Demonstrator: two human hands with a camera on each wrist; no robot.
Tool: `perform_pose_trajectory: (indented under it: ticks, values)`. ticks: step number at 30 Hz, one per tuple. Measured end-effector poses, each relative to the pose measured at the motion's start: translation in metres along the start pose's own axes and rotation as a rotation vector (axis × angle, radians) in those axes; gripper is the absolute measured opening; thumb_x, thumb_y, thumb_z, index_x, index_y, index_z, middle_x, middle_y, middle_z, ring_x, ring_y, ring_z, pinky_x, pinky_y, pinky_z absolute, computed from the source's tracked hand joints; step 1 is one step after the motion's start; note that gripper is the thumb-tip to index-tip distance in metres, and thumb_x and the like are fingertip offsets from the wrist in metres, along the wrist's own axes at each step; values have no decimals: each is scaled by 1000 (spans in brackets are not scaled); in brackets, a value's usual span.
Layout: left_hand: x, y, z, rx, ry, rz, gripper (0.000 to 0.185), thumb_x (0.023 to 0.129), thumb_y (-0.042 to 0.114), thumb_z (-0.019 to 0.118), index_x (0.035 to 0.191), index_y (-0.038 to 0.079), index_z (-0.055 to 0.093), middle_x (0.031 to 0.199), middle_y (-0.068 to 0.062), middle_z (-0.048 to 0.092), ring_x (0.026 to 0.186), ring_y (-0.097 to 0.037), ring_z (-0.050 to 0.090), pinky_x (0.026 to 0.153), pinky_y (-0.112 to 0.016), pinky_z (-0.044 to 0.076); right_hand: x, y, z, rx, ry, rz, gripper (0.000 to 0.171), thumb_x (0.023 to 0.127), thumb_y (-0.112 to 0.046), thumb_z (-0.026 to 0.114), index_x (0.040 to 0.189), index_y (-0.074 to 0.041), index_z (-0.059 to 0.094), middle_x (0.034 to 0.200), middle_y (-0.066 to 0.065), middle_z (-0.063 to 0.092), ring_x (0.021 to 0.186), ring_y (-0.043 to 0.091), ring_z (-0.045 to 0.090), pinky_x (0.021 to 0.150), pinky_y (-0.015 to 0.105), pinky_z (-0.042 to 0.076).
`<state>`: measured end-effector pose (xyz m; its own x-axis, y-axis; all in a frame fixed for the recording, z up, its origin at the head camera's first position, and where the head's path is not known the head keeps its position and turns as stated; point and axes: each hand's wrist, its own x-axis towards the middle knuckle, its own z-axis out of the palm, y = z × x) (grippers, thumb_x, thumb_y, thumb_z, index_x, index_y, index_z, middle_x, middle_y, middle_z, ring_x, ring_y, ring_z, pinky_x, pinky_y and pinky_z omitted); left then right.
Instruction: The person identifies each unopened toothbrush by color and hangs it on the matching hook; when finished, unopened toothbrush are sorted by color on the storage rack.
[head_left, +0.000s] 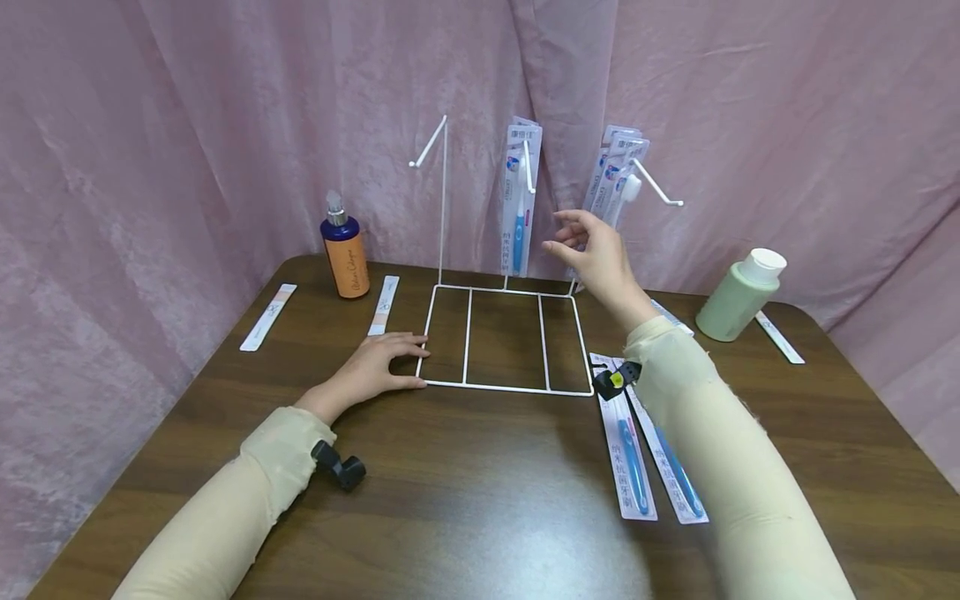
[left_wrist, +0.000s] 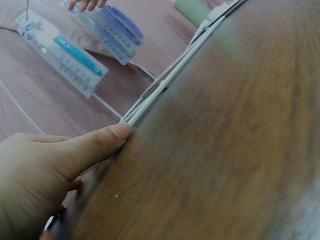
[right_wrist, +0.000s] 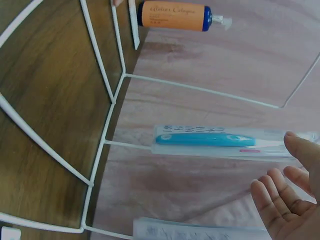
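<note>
Left hand [head_left: 375, 371] lies flat, fingers straight, pinning the wire rack [head_left: 504, 340] base at table centre. R hand [head_left: 592, 250] is raised at 1 o'clock, fingers loose, holding nothing, beside the hung toothbrush packs [head_left: 617, 179]. Best bet: keep the base pinned, move slow near the hook [head_left: 656, 187].

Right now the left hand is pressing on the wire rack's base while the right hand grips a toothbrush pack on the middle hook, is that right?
Not quite. The right hand grips nothing: the right wrist view shows its fingers open, apart from the toothbrush pack. The left hand does press on the wire rack's base.
</note>
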<state>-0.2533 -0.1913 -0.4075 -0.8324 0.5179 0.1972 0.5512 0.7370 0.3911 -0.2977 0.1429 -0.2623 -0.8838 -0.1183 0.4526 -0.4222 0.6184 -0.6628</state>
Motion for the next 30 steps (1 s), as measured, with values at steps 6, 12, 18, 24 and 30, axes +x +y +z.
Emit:
perform_pose_trajectory:
  ticks: [6, 12, 18, 24, 30]
  values:
    - [0, 0, 0, 0, 1, 2, 52, 79, 39, 77, 123, 14, 66, 143, -5, 53, 136, -32, 44, 111, -58, 28, -15, -6, -16, -68, -65, -43, 45, 86, -17, 72, 127, -5, 59, 103, 18, 70, 90, 25, 66, 73, 18, 46]
    - [1, -1, -1, -10, 5, 9, 52, 78, 39, 77, 123, 14, 66, 143, -5, 53, 136, -33, 44, 111, -59, 28, -33, -12, -34, -140, -121, -84, 45, 86, -19, 73, 127, -7, 60, 101, 14, 70, 89, 25, 68, 78, 28, 52]
    - [1, 0, -3, -1, 6, 10, 52, 78, 38, 78, 123, 13, 67, 142, -6, 54, 135, -34, 44, 110, -60, 28, -53, -15, -53, -161, -188, -74, 45, 86, -18, 73, 128, -7, 59, 101, 15, 69, 91, 26, 67, 85, 42, 54]
    - [2, -1, -2, 10, 13, 20, 52, 77, 38, 78, 122, 13, 67, 142, -7, 55, 134, -35, 46, 109, -61, 29, -78, -11, -72, -232, -212, -113, 44, 86, -21, 73, 127, -8, 61, 100, 10, 69, 87, 22, 68, 78, 27, 54]
    - [0, -2, -1, 6, -4, 3, 53, 78, 38, 78, 123, 14, 66, 143, -7, 54, 136, -34, 44, 110, -62, 28, -104, -1, -86, -252, -214, -145, 45, 85, -20, 74, 127, -11, 61, 98, 5, 69, 86, 13, 64, 72, 11, 47]
